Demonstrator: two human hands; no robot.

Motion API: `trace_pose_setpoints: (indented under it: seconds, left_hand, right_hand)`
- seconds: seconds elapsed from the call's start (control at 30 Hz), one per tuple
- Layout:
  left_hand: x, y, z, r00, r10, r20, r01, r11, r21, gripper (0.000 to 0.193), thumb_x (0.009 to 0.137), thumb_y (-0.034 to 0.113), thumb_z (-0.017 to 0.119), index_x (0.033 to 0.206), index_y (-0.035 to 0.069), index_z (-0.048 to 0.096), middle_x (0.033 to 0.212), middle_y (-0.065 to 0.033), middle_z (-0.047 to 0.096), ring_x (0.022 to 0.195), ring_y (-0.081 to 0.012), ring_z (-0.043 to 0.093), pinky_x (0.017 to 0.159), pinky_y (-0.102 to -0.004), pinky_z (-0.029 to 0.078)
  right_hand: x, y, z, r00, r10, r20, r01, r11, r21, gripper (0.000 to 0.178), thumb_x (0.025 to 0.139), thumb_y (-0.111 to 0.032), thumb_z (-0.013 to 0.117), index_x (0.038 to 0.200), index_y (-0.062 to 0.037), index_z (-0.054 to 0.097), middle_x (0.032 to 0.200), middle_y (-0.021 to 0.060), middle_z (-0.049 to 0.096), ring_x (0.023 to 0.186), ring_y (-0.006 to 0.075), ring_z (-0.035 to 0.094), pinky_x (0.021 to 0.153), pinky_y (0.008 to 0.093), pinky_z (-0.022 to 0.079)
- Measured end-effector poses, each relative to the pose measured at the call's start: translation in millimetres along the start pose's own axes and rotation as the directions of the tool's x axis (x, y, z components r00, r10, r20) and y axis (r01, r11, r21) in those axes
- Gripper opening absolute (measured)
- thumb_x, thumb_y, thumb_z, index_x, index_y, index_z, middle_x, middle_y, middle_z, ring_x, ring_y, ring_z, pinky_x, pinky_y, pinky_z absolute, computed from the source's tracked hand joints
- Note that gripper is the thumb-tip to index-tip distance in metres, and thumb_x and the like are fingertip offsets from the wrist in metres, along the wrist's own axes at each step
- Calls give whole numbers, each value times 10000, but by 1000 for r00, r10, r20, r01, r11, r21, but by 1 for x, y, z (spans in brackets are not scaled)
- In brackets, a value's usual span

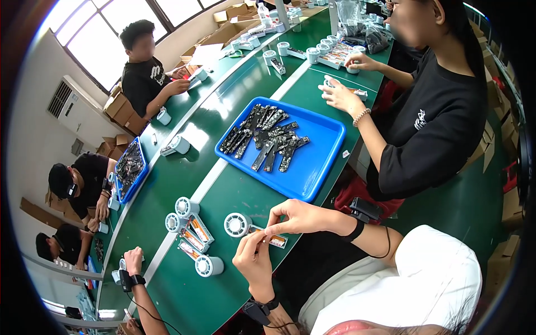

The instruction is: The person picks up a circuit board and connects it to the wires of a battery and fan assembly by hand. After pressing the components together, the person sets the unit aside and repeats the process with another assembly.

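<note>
A pale blue handheld fan [237,224] lies near the table's edge, its opened handle showing an orange-and-white insert. Over that handle, my left hand [254,262] and my right hand [295,216] meet with fingertips pinched together. Whatever they pinch is too small to make out. Just left of them rest several more fans with opened handles, among them one fan [209,266] nearest me and another fan [186,207] farther back. Beyond my hands, a blue tray [321,167] holds many narrow black circuit boards [268,137].
A co-worker's hand [340,96] reaches over the green table [245,187] at the right, near more fans [329,47]. Another person's hand [133,260] is at lower left. Across the table, people sit by a second blue tray [133,167]. Cardboard boxes [234,28] stand behind.
</note>
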State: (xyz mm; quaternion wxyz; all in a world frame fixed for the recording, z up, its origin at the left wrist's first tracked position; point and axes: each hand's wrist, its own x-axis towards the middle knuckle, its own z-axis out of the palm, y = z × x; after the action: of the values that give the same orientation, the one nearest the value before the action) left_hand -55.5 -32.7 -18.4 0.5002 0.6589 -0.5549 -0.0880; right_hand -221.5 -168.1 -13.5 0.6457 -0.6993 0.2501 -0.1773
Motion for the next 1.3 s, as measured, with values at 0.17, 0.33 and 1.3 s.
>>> trace_pose_setpoints:
  seconds: [0.17, 0.33, 1.3]
  left_hand:
    - [-7, 3, -9, 999, -13, -52, 12, 1000, -9, 206, 876, -41, 851, 1070, 13, 806, 1013, -106, 797, 799, -176, 742, 685, -293, 580]
    - [8, -8, -4, 993, -10, -115, 0, 996, -93, 225, 885, -54, 851, 1096, 13, 810, 1054, -80, 796, 680, -83, 641, 590, -231, 526]
    - [0, 3, -7, 971, -173, -164, 160, 983, -88, 130, 959, 100, 849, 1080, 57, 827, 1005, -30, 797, 717, -66, 583, 524, -208, 393]
  right_hand:
    - [-2, -2, 14, 995, -78, -65, 74, 995, -63, 336, 1054, -322, 769, 1090, 10, 739, 975, 42, 757, 774, 49, 599, 692, 264, 517]
    - [-1, 2, 8, 978, -75, -193, 83, 996, 33, 291, 1096, -276, 702, 1177, 3, 684, 1012, 26, 691, 791, 41, 600, 707, 233, 516]
    - [4, 7, 21, 942, -253, -222, 257, 966, -9, 306, 1072, -183, 736, 1311, -3, 671, 1147, 92, 740, 1030, 151, 734, 851, 281, 571]
